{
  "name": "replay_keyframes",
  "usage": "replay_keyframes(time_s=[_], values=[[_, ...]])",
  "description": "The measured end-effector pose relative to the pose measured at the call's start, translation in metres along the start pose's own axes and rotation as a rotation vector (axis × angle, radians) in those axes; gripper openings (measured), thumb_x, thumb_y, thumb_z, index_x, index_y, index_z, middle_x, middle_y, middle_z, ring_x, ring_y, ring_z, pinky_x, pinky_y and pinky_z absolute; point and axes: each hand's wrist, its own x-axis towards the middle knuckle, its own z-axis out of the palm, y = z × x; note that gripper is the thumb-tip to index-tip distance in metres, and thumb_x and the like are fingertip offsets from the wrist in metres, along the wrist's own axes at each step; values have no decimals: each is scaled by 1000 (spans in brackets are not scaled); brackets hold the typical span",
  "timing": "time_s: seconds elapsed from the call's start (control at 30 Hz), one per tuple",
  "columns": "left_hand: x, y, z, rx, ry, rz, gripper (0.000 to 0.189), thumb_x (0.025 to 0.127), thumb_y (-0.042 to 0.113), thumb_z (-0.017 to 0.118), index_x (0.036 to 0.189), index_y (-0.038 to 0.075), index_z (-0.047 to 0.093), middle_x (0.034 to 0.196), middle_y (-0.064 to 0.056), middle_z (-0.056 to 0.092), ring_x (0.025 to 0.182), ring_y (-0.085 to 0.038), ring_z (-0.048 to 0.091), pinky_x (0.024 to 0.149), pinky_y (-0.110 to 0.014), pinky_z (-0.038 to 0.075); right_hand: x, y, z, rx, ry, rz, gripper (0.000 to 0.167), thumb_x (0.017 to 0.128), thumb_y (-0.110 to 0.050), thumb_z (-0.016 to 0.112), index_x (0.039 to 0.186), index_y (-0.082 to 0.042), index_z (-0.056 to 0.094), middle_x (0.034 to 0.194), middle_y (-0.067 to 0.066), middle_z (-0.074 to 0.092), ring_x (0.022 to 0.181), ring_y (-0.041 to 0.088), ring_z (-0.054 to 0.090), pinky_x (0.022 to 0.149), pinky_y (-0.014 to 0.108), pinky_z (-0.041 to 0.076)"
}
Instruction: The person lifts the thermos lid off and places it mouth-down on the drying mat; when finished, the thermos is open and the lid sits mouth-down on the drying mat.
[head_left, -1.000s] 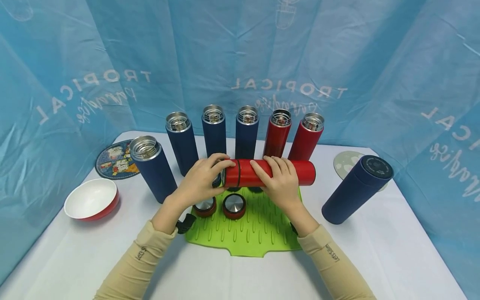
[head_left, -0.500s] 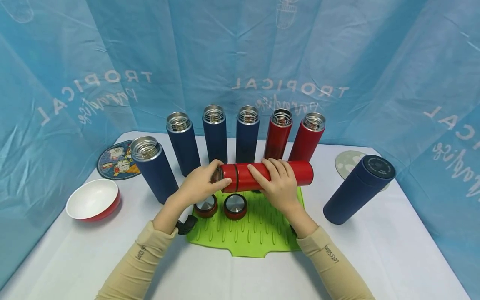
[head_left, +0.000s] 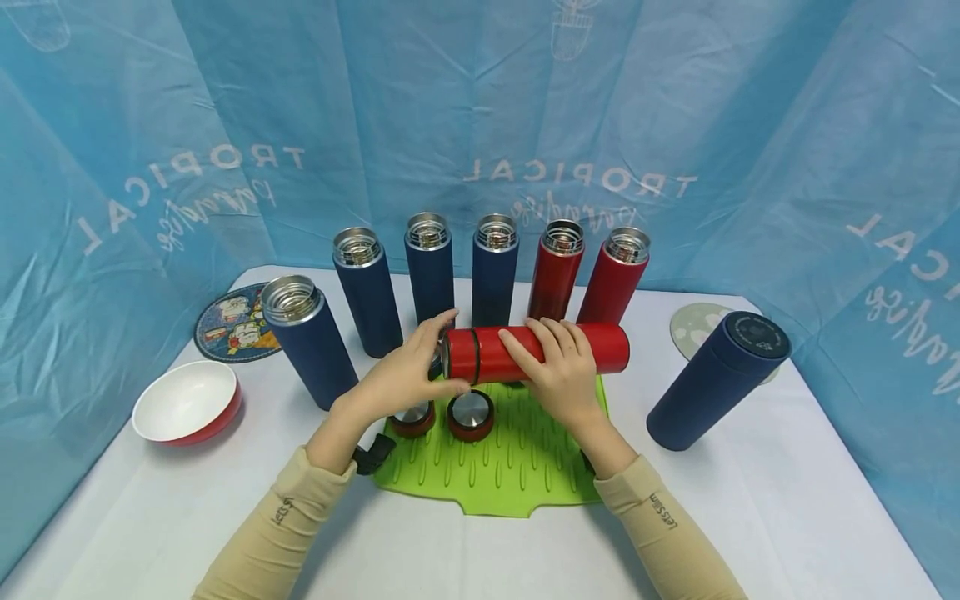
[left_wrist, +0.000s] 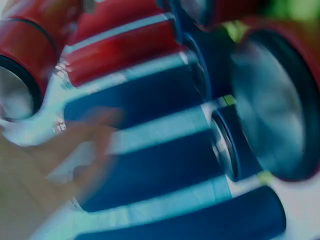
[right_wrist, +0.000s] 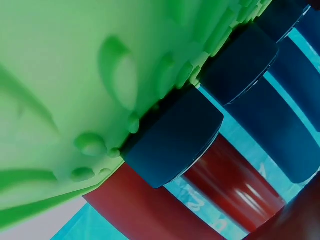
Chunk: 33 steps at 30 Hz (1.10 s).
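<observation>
My right hand (head_left: 566, 379) grips a red thermos flask (head_left: 491, 364) held sideways above a green ridged mat (head_left: 517, 467). The flask's lidded end (head_left: 461, 357) points left. Beside that end my left hand (head_left: 401, 375) has its fingers and thumb spread apart; in the left wrist view the blurred hand (left_wrist: 30, 180) stands clear of the lid (left_wrist: 17, 92). Two red lids with silver tops (head_left: 470, 410) sit on the mat's left part. Blue lids (left_wrist: 227, 145) lie behind them, mostly hidden in the head view; one dark blue lid (right_wrist: 175, 135) shows in the right wrist view.
Lidless blue flasks (head_left: 367, 304) and two lidless red flasks (head_left: 551, 279) stand behind the mat. A lidded blue flask (head_left: 708, 387) stands right, before a pale round mat (head_left: 686, 329). At left are a white-and-red bowl (head_left: 187, 400) and a patterned round mat (head_left: 225, 325).
The left hand's fingers and thumb have come off the lid end of the red thermos flask and spread open. The right hand keeps its grip, with the flask nearly still.
</observation>
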Motion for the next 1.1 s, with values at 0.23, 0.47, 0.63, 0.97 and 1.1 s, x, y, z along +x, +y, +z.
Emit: replay_keyframes(time_s=[0.23,0.47,0.63,0.97,1.1], values=[[3,-8,2,387,322,447,79,62,14,85,126,19,38,129,-13,44,92,-29,57,75,-43,48,-1,2,0,-2,5,16,69,62,-26,83,124,-22,54,110,15,61,98,31,58,86,45,47],[1,-3,-4,270,225,218,70,69,37,78,127,10,49,105,-4,62,94,-21,58,83,-43,45,0,2,-1,6,6,10,68,62,-23,82,124,-23,54,110,15,61,99,31,57,86,46,47],[-1,0,-5,167,147,26,62,82,61,55,112,6,59,74,4,61,69,-12,57,61,-29,46,0,3,-2,6,1,-6,69,62,-22,82,125,-24,53,110,15,61,100,31,57,87,46,46],[3,-10,4,343,305,451,93,60,24,87,133,22,29,137,-13,36,100,-30,56,81,-47,47,-2,3,-1,5,2,20,68,63,-25,82,124,-22,54,110,15,61,99,31,58,86,46,47],[5,-11,2,461,401,569,80,61,9,84,125,19,37,126,-15,48,98,-29,56,78,-44,48,-1,4,-2,9,7,23,67,62,-26,82,124,-22,55,110,15,61,98,31,58,86,46,47]])
